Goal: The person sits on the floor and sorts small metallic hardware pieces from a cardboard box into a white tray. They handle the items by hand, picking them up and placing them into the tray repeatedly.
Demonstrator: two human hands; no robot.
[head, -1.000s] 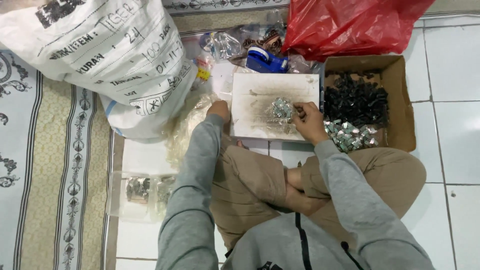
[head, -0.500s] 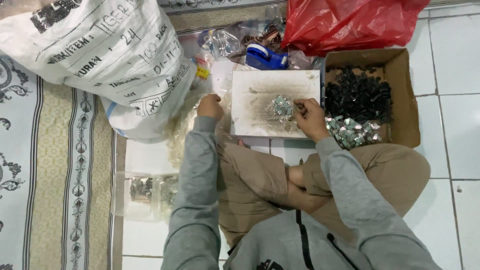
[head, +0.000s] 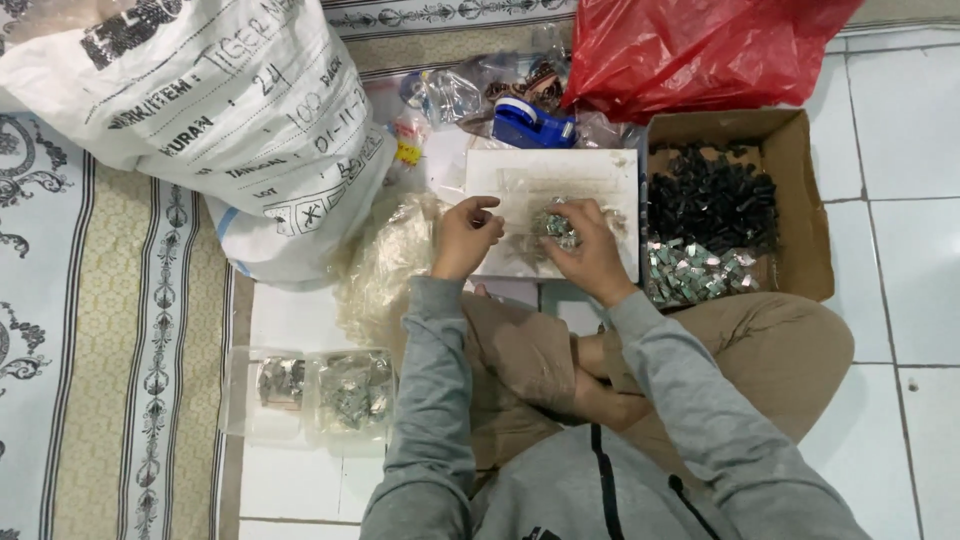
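My right hand rests on a white board and grips a small clump of silvery pieces in clear plastic. At the board's left edge, the thumb and forefinger of my left hand are pinched on what looks like the edge of a thin clear bag. That bag lies across the board toward the right hand. Both arms wear grey sleeves, and my legs are crossed below the board.
To the right, a cardboard box holds black clips and silvery pieces. A red plastic bag and blue tape dispenser lie behind. A white sack, a heap of clear bags and two filled bags sit left.
My left hand has lifted from the heap of clear bags and come right to the board's edge, closer to the right hand. The right hand stays on the silvery pieces.
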